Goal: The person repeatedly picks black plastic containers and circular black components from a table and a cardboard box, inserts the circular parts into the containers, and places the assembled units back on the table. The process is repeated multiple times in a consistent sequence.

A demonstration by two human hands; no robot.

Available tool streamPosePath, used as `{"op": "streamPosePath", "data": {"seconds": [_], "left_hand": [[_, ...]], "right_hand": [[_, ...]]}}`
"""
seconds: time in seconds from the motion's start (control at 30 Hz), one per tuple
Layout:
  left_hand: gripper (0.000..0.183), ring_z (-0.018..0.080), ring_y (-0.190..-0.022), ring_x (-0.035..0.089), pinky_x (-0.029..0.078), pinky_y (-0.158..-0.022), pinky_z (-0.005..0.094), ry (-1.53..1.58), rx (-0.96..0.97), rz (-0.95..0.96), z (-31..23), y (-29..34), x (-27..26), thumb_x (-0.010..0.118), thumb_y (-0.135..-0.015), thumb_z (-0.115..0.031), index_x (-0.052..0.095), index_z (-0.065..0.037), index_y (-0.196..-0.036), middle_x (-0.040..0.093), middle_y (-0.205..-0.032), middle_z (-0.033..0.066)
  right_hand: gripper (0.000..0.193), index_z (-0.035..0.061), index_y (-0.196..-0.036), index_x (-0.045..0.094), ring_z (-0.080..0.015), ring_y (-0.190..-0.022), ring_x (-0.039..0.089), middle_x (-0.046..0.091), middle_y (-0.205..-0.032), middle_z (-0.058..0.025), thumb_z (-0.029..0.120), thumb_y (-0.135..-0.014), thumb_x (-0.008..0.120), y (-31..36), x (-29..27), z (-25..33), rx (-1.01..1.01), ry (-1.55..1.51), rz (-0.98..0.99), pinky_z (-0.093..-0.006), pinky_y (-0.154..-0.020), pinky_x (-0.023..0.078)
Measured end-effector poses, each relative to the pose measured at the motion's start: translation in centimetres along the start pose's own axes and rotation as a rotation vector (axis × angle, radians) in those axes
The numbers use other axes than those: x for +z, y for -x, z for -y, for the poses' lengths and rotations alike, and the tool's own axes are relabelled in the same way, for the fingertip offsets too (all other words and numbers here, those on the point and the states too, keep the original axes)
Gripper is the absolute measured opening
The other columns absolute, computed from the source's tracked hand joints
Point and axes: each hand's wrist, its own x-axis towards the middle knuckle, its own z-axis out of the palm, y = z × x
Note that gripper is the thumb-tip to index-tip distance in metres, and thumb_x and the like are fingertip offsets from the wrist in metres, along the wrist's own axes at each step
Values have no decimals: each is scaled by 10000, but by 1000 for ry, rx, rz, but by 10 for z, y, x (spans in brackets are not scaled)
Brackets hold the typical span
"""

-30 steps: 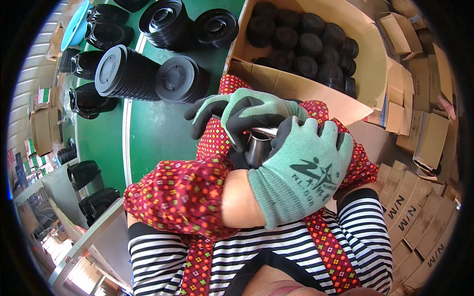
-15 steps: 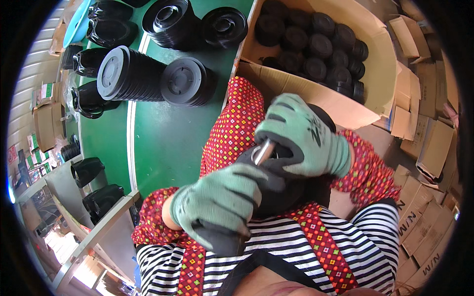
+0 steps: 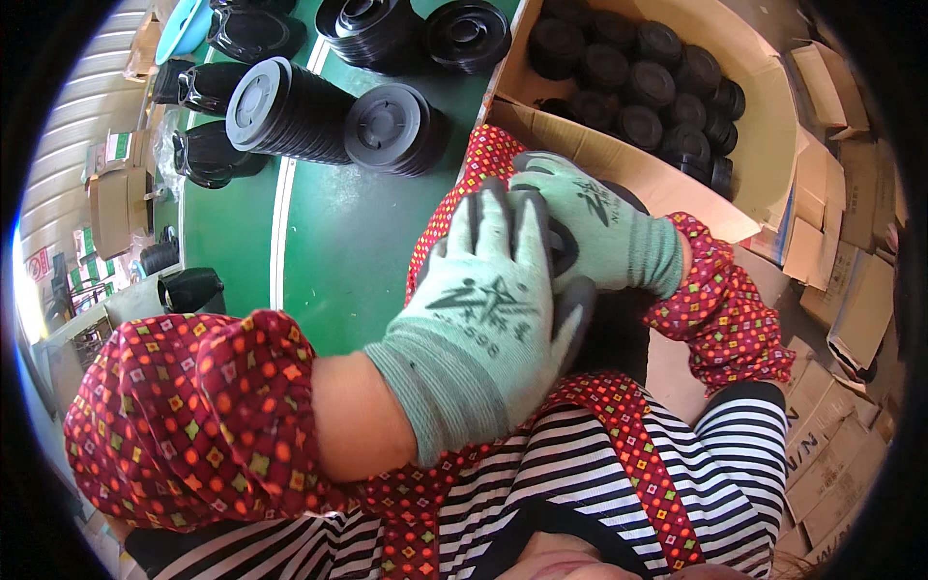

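Both my hands wear pale green gloves with dark-coated palms and meet in front of my chest. My left hand [image 3: 474, 309] lies with its fingers stretched forward and its thumb apart, covering the near side of a black rounded object [image 3: 624, 197]. Bent around the same object, my right hand [image 3: 601, 227] touches the left one's fingertips. Most of the object is hidden behind the gloves, so its kind cannot be made out. Red flower-patterned cloth [image 3: 491, 147] lies between my hands and the green table [image 3: 338, 261].
On the table stand stacks of black round discs [image 3: 389, 126] and several glossy black jug-shaped housings [image 3: 215, 153]. An open cardboard box [image 3: 599, 155] at the far right holds many black round parts [image 3: 650, 85]. Flattened cartons [image 3: 841, 445] lie along the right.
My left hand has moved up and forward from a closed position, and its fingers are now stretched out. The shiny metal cylinder seen between my hands is now hidden. The view has shifted slightly.
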Motion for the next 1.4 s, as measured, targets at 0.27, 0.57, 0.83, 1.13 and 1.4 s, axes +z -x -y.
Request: {"op": "streamPosePath", "data": {"seconds": [0.27,0.57,0.83,1.13,1.4], "left_hand": [[712,483,-1187,667,525,-1030,490,227,-228,260,44,-18,-11,630,-1020,-169,299,52,-1611,653,-1293,336],[637,435,-998,721,570,-882,505,213,290,393,101,-56,-2,746,-910,-253,477,-77,-1460,735,-1092,218],[504,402,-882,721,565,-794,486,134,590,360,130,-99,24,811,-841,-357,580,-110,-1215,718,-940,155],[169,449,-778,659,521,-675,468,189,551,-72,116,-84,15,703,-959,-182,682,-36,-1041,666,-822,216],[120,396,-696,644,521,-646,416,287,61,-704,206,7,89,688,-1005,-142,689,-25,-1035,654,-816,213]], "right_hand": [[630,78,-1066,695,-335,-1033,629,667,-1021,-128,585,-717,831,-1,27,13,159,249,10,-485,-962,448],[572,74,-1075,660,-269,-922,598,596,-955,-98,574,-819,769,16,-7,45,304,405,62,-441,-836,444],[547,115,-1072,625,-241,-818,635,592,-896,-72,605,-865,754,12,-10,67,582,548,300,-411,-757,479],[666,77,-1269,664,-348,-1188,587,631,-1211,-155,507,-788,831,23,-11,64,356,631,-72,-519,-1067,416],[874,78,-1492,588,-426,-1404,494,550,-1510,-186,492,-777,870,85,17,74,223,292,-143,-554,-1201,370]]}}
